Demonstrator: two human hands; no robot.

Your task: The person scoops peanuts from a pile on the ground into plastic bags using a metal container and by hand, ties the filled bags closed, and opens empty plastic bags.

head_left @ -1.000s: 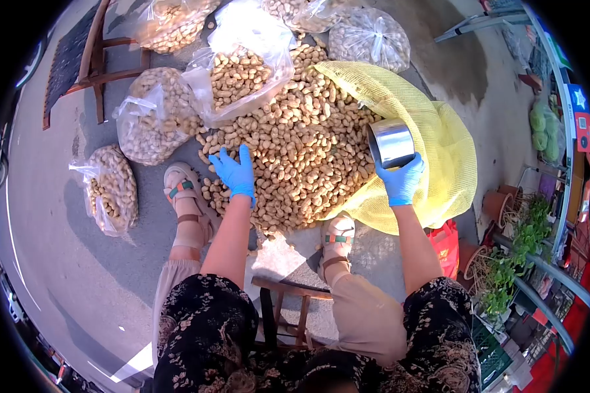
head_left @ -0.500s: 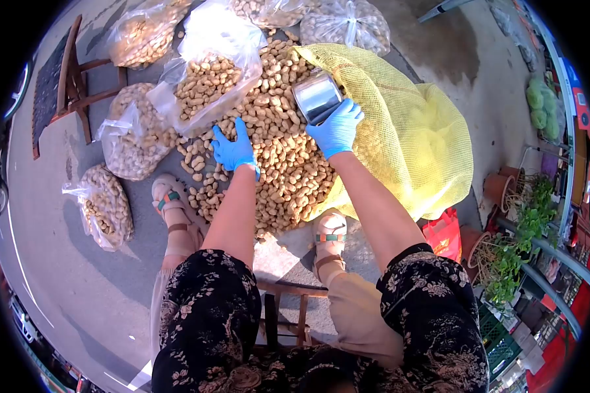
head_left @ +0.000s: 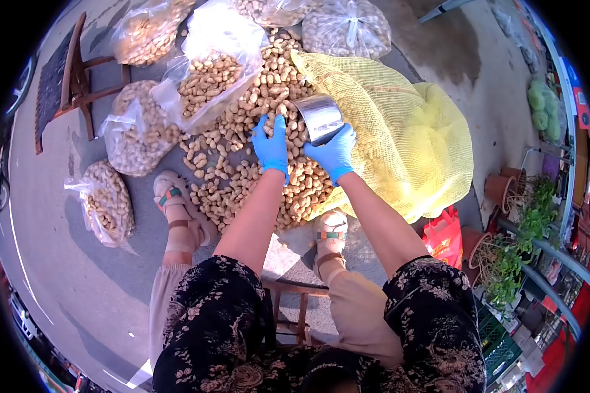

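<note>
My right hand (head_left: pixel 333 153), in a blue glove, grips a shiny metal container (head_left: pixel 320 118) that lies tilted on its side, its mouth toward the left. Close to that mouth my left hand (head_left: pixel 271 145), also gloved in blue, presses among the peanuts (head_left: pixel 311 187) with its fingers partly spread and thumb raised. Whether peanuts lie under its palm is hidden. The loose pile spreads around both hands. A yellow mesh sack (head_left: pixel 400 137) lies right of the container. Behind my left hand an open clear bag (head_left: pixel 226 39) holds more peanuts.
Tied clear bags of peanuts (head_left: pixel 137 134) stand at the left and back. A wooden chair (head_left: pixel 78 78) is at the upper left. My sandalled feet flank the pile. A red bag (head_left: pixel 444 237), flowerpots (head_left: pixel 499 188) and plants are at the right.
The metal container came left from the yellow sack to the pile in my right hand. My left hand has moved right, up to the container's mouth, and a gap of bare ground shows behind it.
</note>
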